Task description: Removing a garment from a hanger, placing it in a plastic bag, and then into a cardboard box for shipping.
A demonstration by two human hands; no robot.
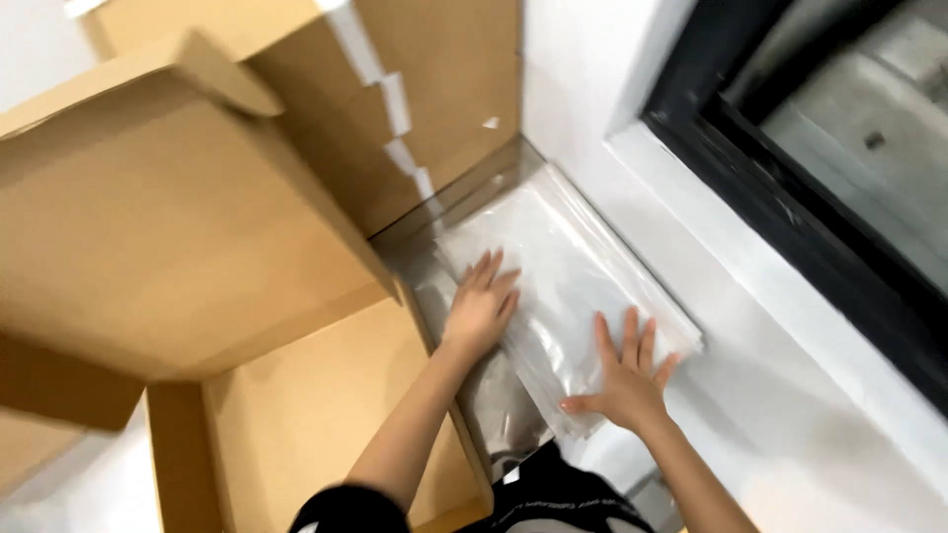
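Clear plastic bags [563,286], a flat stack with white contents, lie on a grey surface [499,395] in the gap between a big open cardboard box [188,257] and a white wall [790,365]. Dark window frame [790,197] upper right.

Risks, as judged: the film looks slick, so the top bags could slide off the stack if pressed sideways; the near edge of the stack juts towards the person and could slump off. The box flap [326,207] hangs just beside the stack and could catch a wrist or swing over the bags. Tight gap, so a corner could fold against the wall.

Left hand [481,306]: palm down, fingers spread and straight, flat on the left edge of the stack, forearm coming up from bottom centre over the box wall. Not gripping, just pressing. Right hand [624,377]: also palm down and spread, fingers pointing away, thumb out to the left, resting on the near right corner of the bags. Nothing is clasped in either hand. Dark sleeves [553,498] at bottom edge. Slight motion blur all over.
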